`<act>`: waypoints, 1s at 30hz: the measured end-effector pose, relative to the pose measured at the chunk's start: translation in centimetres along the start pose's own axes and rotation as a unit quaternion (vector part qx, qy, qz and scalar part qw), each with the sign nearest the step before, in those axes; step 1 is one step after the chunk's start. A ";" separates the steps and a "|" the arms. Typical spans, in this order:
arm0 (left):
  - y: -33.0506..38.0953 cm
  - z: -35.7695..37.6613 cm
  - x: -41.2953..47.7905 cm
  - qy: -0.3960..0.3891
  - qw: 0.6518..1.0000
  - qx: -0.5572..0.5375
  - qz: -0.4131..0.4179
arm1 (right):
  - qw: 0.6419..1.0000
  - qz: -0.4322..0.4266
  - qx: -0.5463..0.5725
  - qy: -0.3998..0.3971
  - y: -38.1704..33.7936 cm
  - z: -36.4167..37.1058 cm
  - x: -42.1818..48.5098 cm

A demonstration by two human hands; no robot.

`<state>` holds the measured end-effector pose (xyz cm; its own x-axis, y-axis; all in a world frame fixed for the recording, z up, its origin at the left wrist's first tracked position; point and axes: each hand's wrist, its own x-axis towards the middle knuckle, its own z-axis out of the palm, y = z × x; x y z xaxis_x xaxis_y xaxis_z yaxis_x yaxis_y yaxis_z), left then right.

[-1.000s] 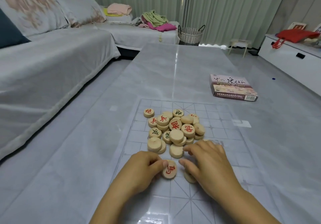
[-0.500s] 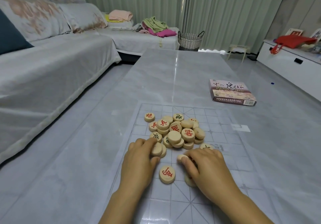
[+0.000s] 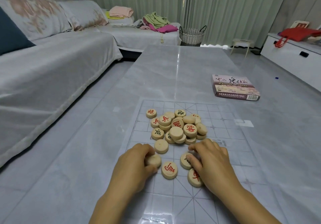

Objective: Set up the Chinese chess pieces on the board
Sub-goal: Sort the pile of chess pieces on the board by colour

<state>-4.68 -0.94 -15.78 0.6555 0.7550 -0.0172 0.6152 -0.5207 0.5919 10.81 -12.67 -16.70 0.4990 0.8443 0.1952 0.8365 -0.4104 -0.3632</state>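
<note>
A clear plastic chess board (image 3: 225, 147) with a faint grid lies on the grey table. A heap of round wooden pieces (image 3: 177, 126) with red and dark characters sits on its far half. My left hand (image 3: 133, 168) grips a blank-faced piece (image 3: 153, 160) between thumb and fingers at the near left. My right hand (image 3: 212, 163) pinches a dark-lettered piece (image 3: 185, 161) tipped on its edge. A red-lettered piece (image 3: 169, 170) lies flat between the hands. Another red piece (image 3: 194, 177) lies half under my right palm. One blank piece (image 3: 161, 146) lies just ahead of my left hand.
The chess set's box (image 3: 234, 88) lies on the table at the far right. A covered sofa (image 3: 43, 64) runs along the left. A woven basket (image 3: 192, 34) and a white cabinet (image 3: 291, 57) stand beyond the table.
My left hand let go of the red piece, reached to the heap and drew a blank piece back. My right hand pulled a dark-lettered piece nearer and tipped it up.
</note>
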 end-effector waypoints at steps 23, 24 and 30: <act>0.8 0.7 1.9 0.061 0.998 -0.012 -0.003 | 0.984 0.041 0.166 0.046 1.2 -1.9 0.8; 1.0 1.1 2.1 0.061 0.998 -0.016 0.015 | 0.983 0.053 0.169 0.039 1.6 -1.7 0.7; 1.8 2.7 2.4 0.040 0.999 0.019 0.027 | 0.981 0.077 0.175 0.036 2.1 -0.9 0.8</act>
<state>-0.81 -1.19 -16.90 0.6528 0.7534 0.0793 0.5961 -0.5754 0.5599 13.21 -13.14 -16.52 0.6390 0.7499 0.1716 0.6268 -0.3783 -0.6812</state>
